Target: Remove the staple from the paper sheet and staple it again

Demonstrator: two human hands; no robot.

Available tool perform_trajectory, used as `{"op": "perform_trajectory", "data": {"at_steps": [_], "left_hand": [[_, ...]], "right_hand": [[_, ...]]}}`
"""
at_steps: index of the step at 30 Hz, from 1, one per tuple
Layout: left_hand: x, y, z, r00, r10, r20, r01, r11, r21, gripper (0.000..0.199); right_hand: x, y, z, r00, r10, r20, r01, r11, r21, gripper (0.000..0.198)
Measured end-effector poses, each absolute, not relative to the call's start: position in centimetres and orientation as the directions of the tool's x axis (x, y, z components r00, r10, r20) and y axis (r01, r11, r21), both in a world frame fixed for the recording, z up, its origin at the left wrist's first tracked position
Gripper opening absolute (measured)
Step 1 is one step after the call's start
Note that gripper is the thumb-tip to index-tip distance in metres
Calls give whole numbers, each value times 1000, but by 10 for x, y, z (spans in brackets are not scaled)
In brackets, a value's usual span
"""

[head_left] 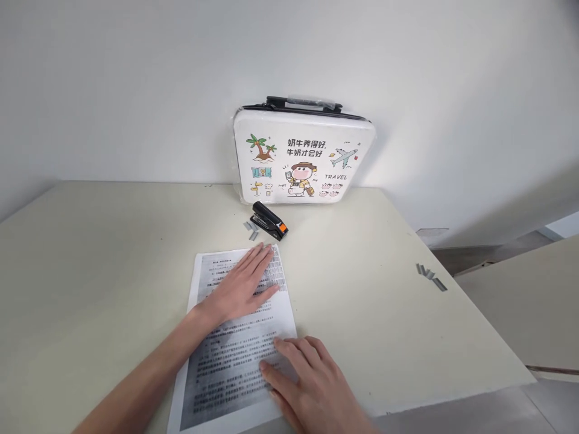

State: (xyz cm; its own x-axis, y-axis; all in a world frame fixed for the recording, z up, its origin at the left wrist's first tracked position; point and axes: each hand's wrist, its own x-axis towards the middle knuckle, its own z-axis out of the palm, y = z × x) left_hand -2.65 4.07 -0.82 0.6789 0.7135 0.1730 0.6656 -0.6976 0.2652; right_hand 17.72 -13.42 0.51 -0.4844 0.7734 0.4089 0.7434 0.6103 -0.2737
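Note:
A printed sheet of paper (pixel 235 380) lies on the pale table in front of me, with rows of staples along its upper right edge. My left hand (pixel 242 280) rests flat across the upper part of the sheet, its fingers stretched toward the stapled corner. At the lower right edge of the paper is my right hand (pixel 312 383), fingers spread and slightly bent, fingertips touching the sheet. A black stapler (pixel 270 221) with an orange mark sits just beyond the top of the page. Short grey staple strips (pixel 251 230) lie beside the stapler's left side.
Against the wall at the back stands a white cartoon-printed case (pixel 304 157) with a black handle. More staple strips (pixel 431 276) lie near the right edge of the table (pixel 362 289). Another pale surface (pixel 534 301) is beyond that edge.

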Motion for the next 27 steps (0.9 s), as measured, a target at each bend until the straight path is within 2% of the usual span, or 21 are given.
{"op": "perform_trajectory", "data": {"at_steps": [5,7,13,18,21,27], "left_hand": [[-28,41,-11,698,695,174,655,-717,239,76],[-28,41,-12,704,690,172,650,-722,236,77],[-28,39,-13,697,690,193,654,-723,224,75],[-29,39,-14,708,685,173,652,-728,211,77],[-30,39,-14,701,692,172,658,-720,220,78],[-32,38,-14,699,694,172,653,-718,239,74]], "right_hand": [[178,-106,17,-492,780,386,706,617,-348,7],[181,-82,19,-452,798,398,714,591,-375,15],[188,7,-2,-182,849,496,837,398,-375,38],[173,61,-17,-92,866,491,826,342,-447,50],[163,85,-17,-44,882,470,835,290,-467,47],[169,112,-15,-46,938,344,887,197,-418,29]]}}
